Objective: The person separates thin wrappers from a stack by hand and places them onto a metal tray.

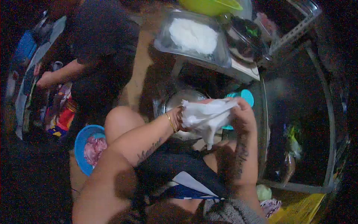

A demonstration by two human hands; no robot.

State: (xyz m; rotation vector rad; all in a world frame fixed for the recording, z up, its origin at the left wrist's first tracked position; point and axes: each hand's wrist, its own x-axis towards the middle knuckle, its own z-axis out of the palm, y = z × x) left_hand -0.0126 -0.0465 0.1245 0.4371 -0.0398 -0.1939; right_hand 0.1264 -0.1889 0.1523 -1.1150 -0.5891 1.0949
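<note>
While the right hand (244,115) pinches it, the left hand (179,118) half-hidden, grip unclear, the white bag (209,115) droops crumpled.

Thin white material (209,116) hangs crumpled in midair.

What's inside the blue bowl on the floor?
Pink lumps, perhaps raw meat, lie in the bowl. The person's bare limbs block its right side, and the lumps hide what is beneath them, so I can't tell what's there.
</note>
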